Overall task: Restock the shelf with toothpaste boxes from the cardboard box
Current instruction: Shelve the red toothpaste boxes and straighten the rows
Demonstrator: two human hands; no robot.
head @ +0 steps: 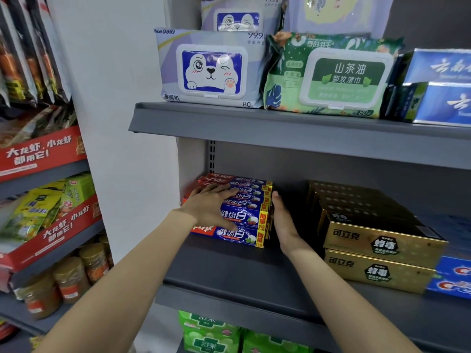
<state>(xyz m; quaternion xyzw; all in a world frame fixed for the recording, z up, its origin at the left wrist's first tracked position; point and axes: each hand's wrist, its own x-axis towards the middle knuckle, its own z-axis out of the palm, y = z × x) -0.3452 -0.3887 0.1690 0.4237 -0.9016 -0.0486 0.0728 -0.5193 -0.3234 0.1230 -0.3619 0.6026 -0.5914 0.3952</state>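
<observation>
Several red-and-blue toothpaste boxes [244, 215] lie stacked at the left end of the grey middle shelf [229, 273], against the white side wall. My left hand [211, 205] rests flat on top of the stack, fingers straight and spread. My right hand [283, 222] presses its straight fingers against the right ends of the boxes. The cardboard box is out of view.
Gold toothpaste boxes [377, 240] are stacked to the right, with blue ones [456, 276] beyond. Wet-wipe packs [211, 70] sit on the upper shelf [280, 123]. Green packs [211, 335] lie below. A rack with snack cartons [43, 159] and jars stands at left.
</observation>
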